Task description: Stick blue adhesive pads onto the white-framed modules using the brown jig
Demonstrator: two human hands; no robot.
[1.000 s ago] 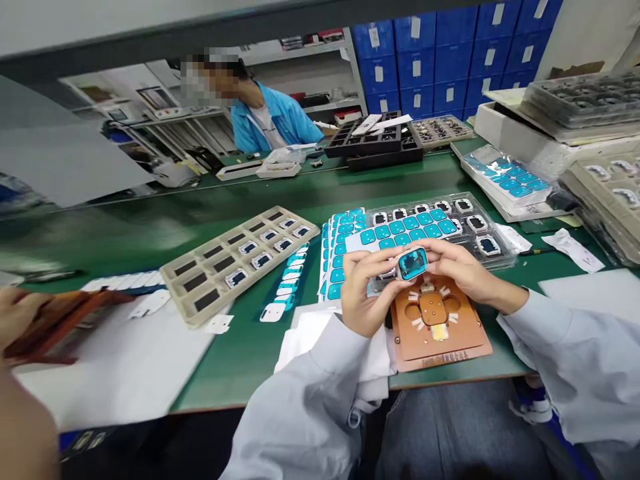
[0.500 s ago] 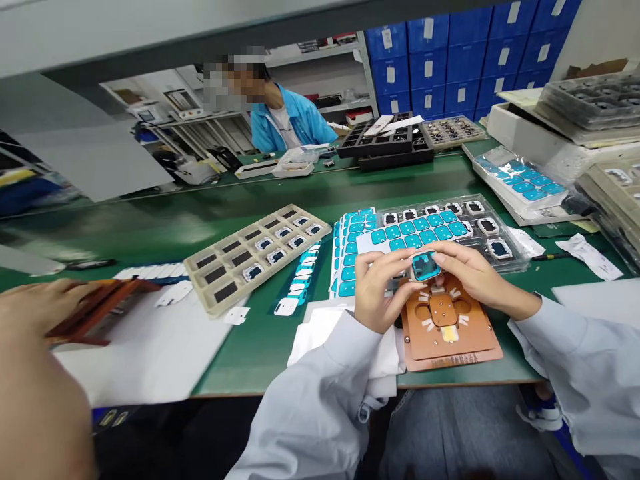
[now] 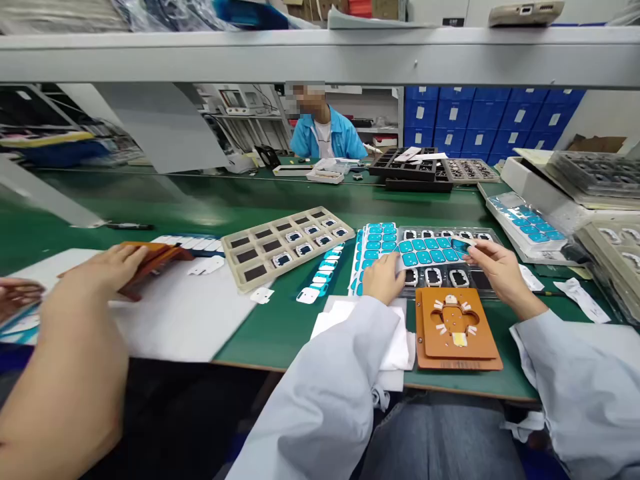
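Observation:
My right hand [image 3: 500,272] pinches a small blue-filmed part [image 3: 461,245] between thumb and fingers, above the right end of a sheet of blue stickers [image 3: 425,255]. My left hand [image 3: 384,277] is closed at the sheet's left end, fingertips on its edge. That sheet lies over a clear plastic tray [image 3: 486,283] holding white-framed parts. More sticker sheets [image 3: 373,247] lie beside my left hand. Below my hands sits an orange-brown fixture [image 3: 453,330] with a shaped recess and small white tabs; no part sits in it.
A beige compartment tray [image 3: 287,243] with parts stands to the left, beside a strip of labels [image 3: 323,275]. A neighbour's hand [image 3: 107,267] rests on another orange fixture [image 3: 155,257]. Folded white cloth [image 3: 357,333] lies near the front edge. A shelf beam [image 3: 320,60] crosses overhead.
My hands have moved apart: the right carries the blue-filmed part up and right, while the left has let go of it and gone to the sticker sheet. The view has levelled and shifted.

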